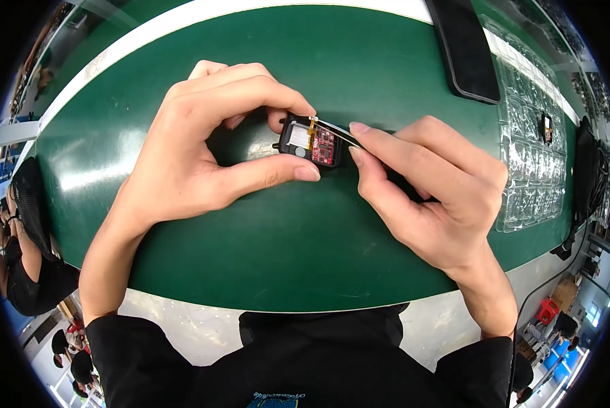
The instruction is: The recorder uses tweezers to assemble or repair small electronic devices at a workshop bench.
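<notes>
Two hands over green mat (250,231) — left hand (203,146) pinching small black electronic module (311,141); right hand (427,190) gripping tweezers (335,130) at its top edge.

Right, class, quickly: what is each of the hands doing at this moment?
Left hand: closed on the small black device, pinched between thumb and fingers.
Right hand: closed on thin tweezers touching the device.

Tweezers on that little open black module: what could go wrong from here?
1. The tweezers in the right hand touch the orange strip beside the red circuit board; a slip might scratch parts or tear the strip.
2. The left hand grips the black module by fingertips only, so it might twist or drop onto the green mat.
</notes>
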A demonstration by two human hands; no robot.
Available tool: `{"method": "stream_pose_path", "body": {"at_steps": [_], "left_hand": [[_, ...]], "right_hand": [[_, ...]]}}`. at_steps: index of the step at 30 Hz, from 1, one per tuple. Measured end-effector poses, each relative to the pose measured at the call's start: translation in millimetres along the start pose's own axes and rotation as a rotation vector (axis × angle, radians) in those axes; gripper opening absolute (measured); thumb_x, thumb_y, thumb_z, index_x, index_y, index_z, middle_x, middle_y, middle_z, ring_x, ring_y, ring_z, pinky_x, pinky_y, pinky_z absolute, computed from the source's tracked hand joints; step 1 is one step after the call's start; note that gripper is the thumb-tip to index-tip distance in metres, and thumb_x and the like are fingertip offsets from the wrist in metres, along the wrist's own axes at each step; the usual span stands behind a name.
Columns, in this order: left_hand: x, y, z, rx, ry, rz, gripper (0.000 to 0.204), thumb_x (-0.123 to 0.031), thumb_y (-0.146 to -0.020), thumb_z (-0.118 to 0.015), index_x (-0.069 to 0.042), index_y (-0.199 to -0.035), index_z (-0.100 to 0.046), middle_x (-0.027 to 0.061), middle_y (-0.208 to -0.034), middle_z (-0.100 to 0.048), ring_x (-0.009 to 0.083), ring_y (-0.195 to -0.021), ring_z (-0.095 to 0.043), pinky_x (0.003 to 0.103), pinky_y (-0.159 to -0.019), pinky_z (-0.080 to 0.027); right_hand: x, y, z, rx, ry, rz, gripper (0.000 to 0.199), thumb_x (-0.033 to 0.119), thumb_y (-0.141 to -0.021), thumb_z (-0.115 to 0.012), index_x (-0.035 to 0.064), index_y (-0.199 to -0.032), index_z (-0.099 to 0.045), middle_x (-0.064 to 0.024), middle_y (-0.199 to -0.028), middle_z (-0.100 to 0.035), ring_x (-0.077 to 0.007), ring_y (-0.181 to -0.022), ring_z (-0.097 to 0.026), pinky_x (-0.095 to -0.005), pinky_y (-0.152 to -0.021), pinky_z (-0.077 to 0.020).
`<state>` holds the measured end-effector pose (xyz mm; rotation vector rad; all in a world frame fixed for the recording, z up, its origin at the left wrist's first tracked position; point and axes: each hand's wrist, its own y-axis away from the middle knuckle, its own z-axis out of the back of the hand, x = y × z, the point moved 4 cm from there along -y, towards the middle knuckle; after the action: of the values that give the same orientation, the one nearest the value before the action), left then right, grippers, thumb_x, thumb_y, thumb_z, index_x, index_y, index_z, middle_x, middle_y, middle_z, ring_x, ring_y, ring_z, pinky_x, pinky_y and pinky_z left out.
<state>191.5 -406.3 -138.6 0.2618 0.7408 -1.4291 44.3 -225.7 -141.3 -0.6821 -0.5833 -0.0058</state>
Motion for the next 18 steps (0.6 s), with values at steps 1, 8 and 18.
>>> {"method": "stream_pose_path", "body": {"at_steps": [1,8,18], "left_hand": [[0.9,0.4,-0.3,0.001,0.014,-0.001,0.053,-0.028,-0.067,-0.1,-0.007,-0.113,-0.082,0.0015,-0.09,-0.072,0.0157,-0.077,-0.051,0.032,-0.077,-0.038],[10.4,-1.7,8.6,0.128,0.11,-0.031,0.06,-0.033,-0.069,-0.099,-0.005,-0.118,-0.082,0.0026,-0.1,-0.076,0.0145,-0.079,-0.052,0.031,-0.077,-0.036],[9.4,-1.7,7.9,0.154,0.108,-0.076,0.062,-0.037,-0.071,-0.099,-0.005,-0.121,-0.082,0.0037,-0.107,-0.076,0.0151,-0.089,-0.059,0.031,-0.076,-0.036]], "right_hand": [[0.3,-0.2,-0.8,-0.001,-0.004,-0.001,0.029,-0.007,-0.079,-0.087,0.0005,-0.107,-0.086,-0.0033,-0.076,-0.069,-0.0084,-0.055,-0.055,-0.0274,-0.048,-0.0377],[-3.1,-4.0,5.8,0.096,-0.187,-0.201,0.02,-0.004,-0.086,-0.085,-0.0009,-0.106,-0.086,-0.0025,-0.071,-0.067,-0.0066,-0.055,-0.051,-0.026,-0.05,-0.0328],[-6.9,-2.7,5.0,0.129,-0.254,-0.266,0.014,-0.004,-0.087,-0.082,-0.0021,-0.1,-0.086,-0.0015,-0.067,-0.065,-0.0049,-0.054,-0.05,-0.0251,-0.049,-0.031]]}}
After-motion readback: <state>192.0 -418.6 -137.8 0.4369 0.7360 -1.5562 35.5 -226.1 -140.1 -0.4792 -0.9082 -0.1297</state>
